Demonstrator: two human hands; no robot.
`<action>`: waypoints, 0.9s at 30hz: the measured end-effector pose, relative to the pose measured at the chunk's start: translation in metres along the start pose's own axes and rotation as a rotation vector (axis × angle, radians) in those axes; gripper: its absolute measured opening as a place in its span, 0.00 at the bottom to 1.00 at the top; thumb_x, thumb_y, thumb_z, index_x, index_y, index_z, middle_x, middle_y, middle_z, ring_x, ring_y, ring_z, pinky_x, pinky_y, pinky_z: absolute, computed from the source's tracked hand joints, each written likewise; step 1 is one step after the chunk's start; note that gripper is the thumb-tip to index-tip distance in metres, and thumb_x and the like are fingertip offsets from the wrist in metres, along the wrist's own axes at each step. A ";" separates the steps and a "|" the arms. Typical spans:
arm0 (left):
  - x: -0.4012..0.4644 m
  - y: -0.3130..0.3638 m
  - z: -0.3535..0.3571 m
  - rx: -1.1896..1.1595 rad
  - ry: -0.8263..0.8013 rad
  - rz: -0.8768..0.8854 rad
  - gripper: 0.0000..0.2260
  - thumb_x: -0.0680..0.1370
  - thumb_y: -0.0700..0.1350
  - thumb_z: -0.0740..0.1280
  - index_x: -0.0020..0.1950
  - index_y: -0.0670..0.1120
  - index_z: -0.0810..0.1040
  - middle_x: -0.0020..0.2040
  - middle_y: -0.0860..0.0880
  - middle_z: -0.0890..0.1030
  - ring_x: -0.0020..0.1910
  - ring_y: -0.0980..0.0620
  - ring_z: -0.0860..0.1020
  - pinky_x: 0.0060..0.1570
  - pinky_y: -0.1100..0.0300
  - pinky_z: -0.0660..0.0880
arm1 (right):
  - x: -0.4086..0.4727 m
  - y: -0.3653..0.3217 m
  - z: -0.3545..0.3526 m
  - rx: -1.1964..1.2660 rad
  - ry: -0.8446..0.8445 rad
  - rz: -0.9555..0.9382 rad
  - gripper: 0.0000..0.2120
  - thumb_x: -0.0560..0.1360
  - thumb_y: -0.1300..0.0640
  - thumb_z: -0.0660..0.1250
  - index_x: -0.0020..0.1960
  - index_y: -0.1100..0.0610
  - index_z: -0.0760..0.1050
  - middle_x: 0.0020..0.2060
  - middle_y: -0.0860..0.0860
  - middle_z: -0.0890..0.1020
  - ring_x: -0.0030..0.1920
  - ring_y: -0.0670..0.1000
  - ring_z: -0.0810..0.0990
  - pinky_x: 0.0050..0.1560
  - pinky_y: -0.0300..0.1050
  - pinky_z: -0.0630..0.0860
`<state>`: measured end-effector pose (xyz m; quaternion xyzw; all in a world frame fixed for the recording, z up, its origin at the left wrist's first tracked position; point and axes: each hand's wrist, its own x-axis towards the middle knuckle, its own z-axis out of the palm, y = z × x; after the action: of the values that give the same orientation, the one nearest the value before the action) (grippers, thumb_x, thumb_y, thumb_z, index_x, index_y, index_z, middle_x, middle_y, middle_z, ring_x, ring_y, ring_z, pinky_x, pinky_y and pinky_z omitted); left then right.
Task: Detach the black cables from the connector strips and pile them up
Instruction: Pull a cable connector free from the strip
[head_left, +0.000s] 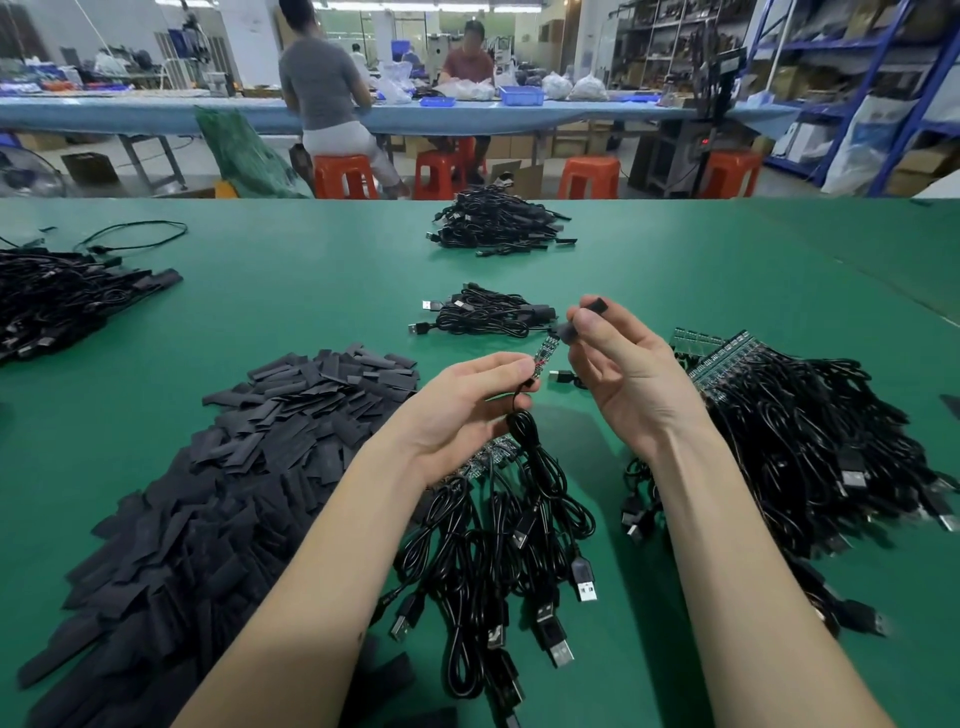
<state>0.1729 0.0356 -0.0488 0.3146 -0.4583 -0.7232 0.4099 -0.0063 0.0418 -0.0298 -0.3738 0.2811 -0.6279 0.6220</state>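
I see both hands raised above the green felt-covered table (322, 291). The left hand (467, 410) pinches a small narrow green circuit board (545, 353) between thumb and forefinger, and a thin black cable with a coiled bundle (535, 457) hangs down from this hand toward the table. The right hand (618, 369) holds a short black flat sleeve piece (592, 306) between thumb and fingertips, just beside the upper end of the board; the sleeve is blurred, so I cannot tell if it touches the board.

Below the left hand, on the table, lies a loose group of black USB cables with silver plugs (498, 571). To the right of the hands is a big heap of black cables attached to green connector strips (810, 431). To the left of the hands lies a wide heap of flat black sleeve pieces (249, 467). Behind the hands, a small pile of coiled black cables (483, 314) rests on the table, and farther behind it, near the far edge, a larger pile of black cables (498, 223). At the far left edge of the table there is another dark cable heap (67, 296).
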 end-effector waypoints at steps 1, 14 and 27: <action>0.000 0.000 0.000 0.002 -0.005 -0.002 0.06 0.73 0.45 0.72 0.48 0.47 0.80 0.39 0.51 0.81 0.35 0.56 0.77 0.37 0.66 0.74 | 0.000 0.000 0.000 0.000 -0.002 -0.007 0.06 0.66 0.61 0.76 0.41 0.51 0.87 0.40 0.49 0.87 0.42 0.45 0.85 0.42 0.33 0.79; -0.006 0.005 -0.006 0.069 -0.071 0.027 0.07 0.73 0.43 0.70 0.49 0.43 0.79 0.38 0.51 0.80 0.34 0.56 0.75 0.39 0.69 0.74 | 0.000 0.009 -0.002 -0.040 -0.072 0.052 0.12 0.59 0.56 0.81 0.41 0.52 0.87 0.41 0.48 0.86 0.40 0.45 0.85 0.42 0.34 0.80; -0.010 0.010 -0.010 0.229 -0.131 0.058 0.04 0.74 0.42 0.72 0.47 0.44 0.82 0.38 0.52 0.80 0.35 0.56 0.75 0.41 0.68 0.74 | -0.006 0.002 -0.012 -0.171 -0.314 -0.004 0.13 0.69 0.65 0.77 0.43 0.47 0.84 0.44 0.47 0.86 0.44 0.43 0.84 0.47 0.36 0.80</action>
<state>0.1889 0.0384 -0.0424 0.2981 -0.5727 -0.6728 0.3612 -0.0155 0.0463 -0.0393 -0.5195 0.2322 -0.5369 0.6229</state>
